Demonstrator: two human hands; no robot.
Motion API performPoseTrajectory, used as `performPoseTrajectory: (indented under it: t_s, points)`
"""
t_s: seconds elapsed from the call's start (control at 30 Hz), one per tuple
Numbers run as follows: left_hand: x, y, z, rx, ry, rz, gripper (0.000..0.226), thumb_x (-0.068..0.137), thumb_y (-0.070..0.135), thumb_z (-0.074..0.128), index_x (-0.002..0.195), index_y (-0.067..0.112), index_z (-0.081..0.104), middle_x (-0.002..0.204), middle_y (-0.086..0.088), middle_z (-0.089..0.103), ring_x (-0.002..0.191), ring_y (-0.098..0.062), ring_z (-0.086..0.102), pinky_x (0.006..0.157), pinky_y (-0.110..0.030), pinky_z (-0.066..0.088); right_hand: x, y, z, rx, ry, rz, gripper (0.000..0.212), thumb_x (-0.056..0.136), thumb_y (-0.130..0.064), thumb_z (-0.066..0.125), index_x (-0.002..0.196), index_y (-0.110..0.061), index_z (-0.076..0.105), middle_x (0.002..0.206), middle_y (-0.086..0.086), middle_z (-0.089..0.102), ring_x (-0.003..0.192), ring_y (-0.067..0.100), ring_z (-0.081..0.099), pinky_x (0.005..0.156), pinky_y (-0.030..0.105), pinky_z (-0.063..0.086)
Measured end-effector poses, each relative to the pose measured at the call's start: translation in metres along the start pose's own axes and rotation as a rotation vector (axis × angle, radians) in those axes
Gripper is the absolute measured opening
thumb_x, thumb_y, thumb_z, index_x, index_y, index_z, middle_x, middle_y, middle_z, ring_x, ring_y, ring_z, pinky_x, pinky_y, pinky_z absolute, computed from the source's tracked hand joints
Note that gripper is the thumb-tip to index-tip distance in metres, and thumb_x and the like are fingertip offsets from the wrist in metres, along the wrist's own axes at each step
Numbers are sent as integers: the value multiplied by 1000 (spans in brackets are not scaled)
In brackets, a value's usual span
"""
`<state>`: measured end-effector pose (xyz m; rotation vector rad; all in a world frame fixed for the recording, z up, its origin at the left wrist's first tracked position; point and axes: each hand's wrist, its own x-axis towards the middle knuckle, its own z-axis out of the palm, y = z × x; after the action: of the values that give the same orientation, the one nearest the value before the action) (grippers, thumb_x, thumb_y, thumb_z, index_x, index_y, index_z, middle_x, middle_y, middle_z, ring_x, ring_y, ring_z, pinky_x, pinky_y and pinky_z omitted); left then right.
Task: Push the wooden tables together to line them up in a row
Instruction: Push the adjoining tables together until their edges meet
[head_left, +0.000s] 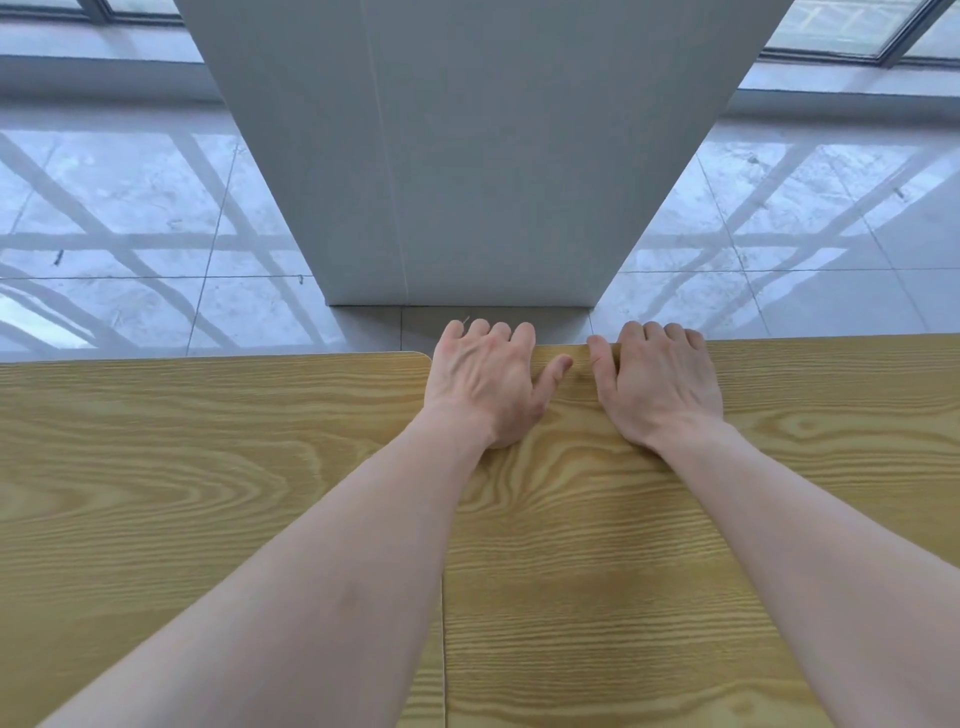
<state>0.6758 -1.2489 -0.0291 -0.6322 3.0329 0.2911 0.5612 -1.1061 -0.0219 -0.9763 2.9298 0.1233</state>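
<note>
Two wooden tables with yellow grain tops stand side by side below me. The left table (182, 467) has a rounded far corner, and its far edge sits slightly nearer to me than that of the right table (805, 467). The seam between them runs down the middle at the bottom. My left hand (483, 384) and my right hand (657, 387) both lie on the right table's top, fingers curled over its far edge. The fingertips are hidden behind the edge.
A wide grey pillar (467, 156) rises from the floor just beyond the tables, straight ahead. Glossy pale floor tiles (130, 234) spread to both sides of it. Window frames (852, 36) run along the far wall.
</note>
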Motion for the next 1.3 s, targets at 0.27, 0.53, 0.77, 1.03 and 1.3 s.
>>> performPoseTrajectory:
  t_s: [0.27, 0.53, 0.77, 1.03, 1.3]
  points:
    - [-11, 8, 1, 59, 62, -29, 55, 104, 58, 18, 126, 19, 51, 120, -6, 59, 109, -31, 49, 92, -41, 32, -17, -5, 4, 87, 16, 25, 73, 103, -54, 14, 143, -3, 47, 146, 21, 50, 145, 37, 33, 126, 48, 12]
    - [-81, 9, 4, -16, 127, 4, 70, 104, 58, 22, 159, 16, 29, 165, -9, 31, 155, -34, 21, 127, -49, 14, -81, -20, 3, 201, 64, -39, 69, 105, -52, 20, 161, -11, 23, 170, 13, 15, 158, 27, 6, 128, 45, 9]
    - [-138, 23, 14, -36, 79, -83, 74, 104, 61, 19, 163, 15, 21, 171, -8, 16, 159, -27, 6, 127, -46, 4, -138, -24, 1, 178, 36, -64, 71, 102, -54, 19, 160, -14, 25, 170, 12, 16, 158, 26, 7, 128, 45, 11]
    - [-179, 13, 19, -56, 56, -105, 77, 102, 63, 11, 164, 18, 11, 173, -6, 4, 159, -24, -4, 128, -44, -1, -174, -21, 6, 167, -10, -63, 68, 105, -52, 27, 162, -13, 20, 171, 13, 11, 158, 27, 3, 129, 44, 6]
    - [-233, 12, 11, -77, -5, -131, 76, 103, 63, 11, 164, 18, 7, 173, -5, 0, 159, -23, -7, 128, -43, -3, -220, -27, -9, 170, -97, -72, 68, 106, -51, 25, 162, -14, 16, 171, 12, 6, 158, 26, 1, 129, 43, 5]
